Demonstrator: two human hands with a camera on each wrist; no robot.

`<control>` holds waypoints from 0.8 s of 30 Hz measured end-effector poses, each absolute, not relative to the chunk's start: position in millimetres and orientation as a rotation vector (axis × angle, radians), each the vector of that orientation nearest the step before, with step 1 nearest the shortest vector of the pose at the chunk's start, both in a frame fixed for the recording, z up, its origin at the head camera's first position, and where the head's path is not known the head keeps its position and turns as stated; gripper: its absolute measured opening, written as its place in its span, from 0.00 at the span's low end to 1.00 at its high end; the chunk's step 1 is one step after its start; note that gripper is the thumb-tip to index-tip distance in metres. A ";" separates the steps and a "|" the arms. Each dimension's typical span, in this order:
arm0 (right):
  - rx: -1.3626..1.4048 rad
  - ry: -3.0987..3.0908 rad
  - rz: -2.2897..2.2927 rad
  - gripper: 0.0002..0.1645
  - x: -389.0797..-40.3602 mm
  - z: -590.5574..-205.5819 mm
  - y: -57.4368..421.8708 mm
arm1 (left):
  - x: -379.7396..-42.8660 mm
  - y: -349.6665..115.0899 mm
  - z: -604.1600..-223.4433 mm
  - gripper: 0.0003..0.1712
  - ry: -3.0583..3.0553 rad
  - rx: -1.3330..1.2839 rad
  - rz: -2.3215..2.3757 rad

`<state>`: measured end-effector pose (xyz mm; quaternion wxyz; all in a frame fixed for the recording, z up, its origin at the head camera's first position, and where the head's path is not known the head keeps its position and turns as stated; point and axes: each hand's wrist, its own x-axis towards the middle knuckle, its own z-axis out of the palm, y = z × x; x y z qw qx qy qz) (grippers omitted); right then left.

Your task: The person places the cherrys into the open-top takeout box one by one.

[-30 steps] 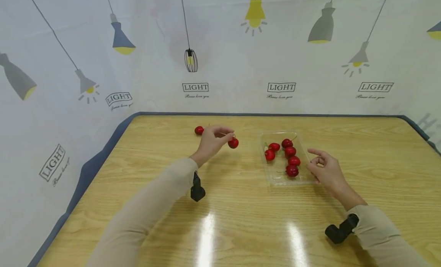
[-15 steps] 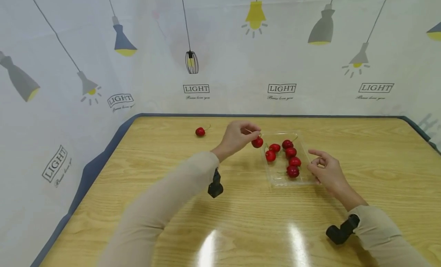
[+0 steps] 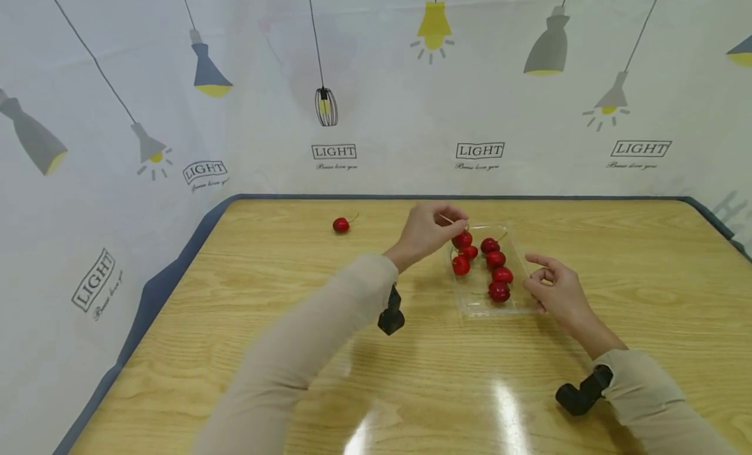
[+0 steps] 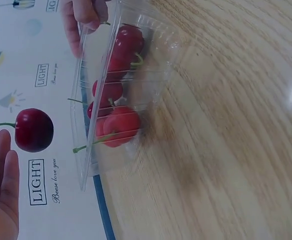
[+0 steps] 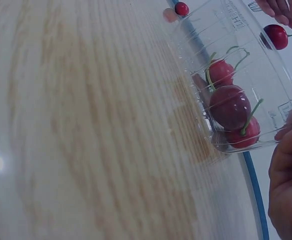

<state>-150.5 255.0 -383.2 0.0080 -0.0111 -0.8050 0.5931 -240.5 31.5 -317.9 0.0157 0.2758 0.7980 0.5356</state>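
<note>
My left hand [image 3: 429, 233] pinches a dark red cherry [image 4: 34, 130] by its green stem. In the head view this cherry hangs over the far left corner of a clear plastic box [image 3: 478, 309]. Several red cherries [image 3: 495, 259] lie inside the box, some with stems showing. At the box's right side, my right hand [image 3: 558, 292] holds the rim between thumb and fingers, as the right wrist view [image 5: 288, 165] also shows its thumb against the wall. Both hands are partly cut off in the wrist views.
One loose cherry [image 3: 341, 225] with its stem lies on the wooden table [image 3: 282, 292], left of the box near the back edge. Behind the table hangs a pale backdrop [image 3: 399, 115] printed with lamps. A black wrist camera [image 3: 391, 314] sits below the left sleeve.
My left hand has carried the cherry rightwards from the open table to above the box. The loose cherry at the back has come into full view. My right hand stays at the box.
</note>
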 end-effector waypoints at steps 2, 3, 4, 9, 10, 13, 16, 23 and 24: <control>-0.028 -2.510 1.865 0.31 -150.5 -383.9 254.6 | -239.5 35.2 -320.2 0.07 2.471 0.854 1.671; -0.026 -2.509 1.867 0.31 -150.5 -384.3 254.5 | -239.1 37.1 -321.7 0.07 2.464 0.854 1.672; -0.021 -2.507 1.870 0.31 -150.4 -384.4 254.5 | -238.8 39.1 -323.1 0.07 2.452 0.861 1.675; -0.009 -2.504 1.870 0.31 -150.2 -384.4 254.1 | -234.9 49.5 -325.6 0.08 2.399 0.861 1.685; -0.009 -2.502 1.870 0.31 -150.2 -384.4 254.1 | -233.5 51.6 -325.4 0.08 2.392 0.862 1.682; -0.016 -2.500 1.876 0.31 -150.4 -384.3 254.2 | -230.6 57.3 -327.1 0.07 2.381 0.856 1.658; -0.030 -2.502 1.882 0.31 -150.4 -384.4 254.2 | -228.4 61.9 -328.5 0.05 2.380 0.862 1.623; -0.048 -2.507 1.876 0.31 -149.8 -383.2 253.4 | -228.5 68.3 -336.8 0.05 2.363 0.846 1.586; -0.045 -2.504 1.877 0.31 -149.7 -382.9 253.1 | -228.7 68.9 -338.4 0.04 2.356 0.840 1.587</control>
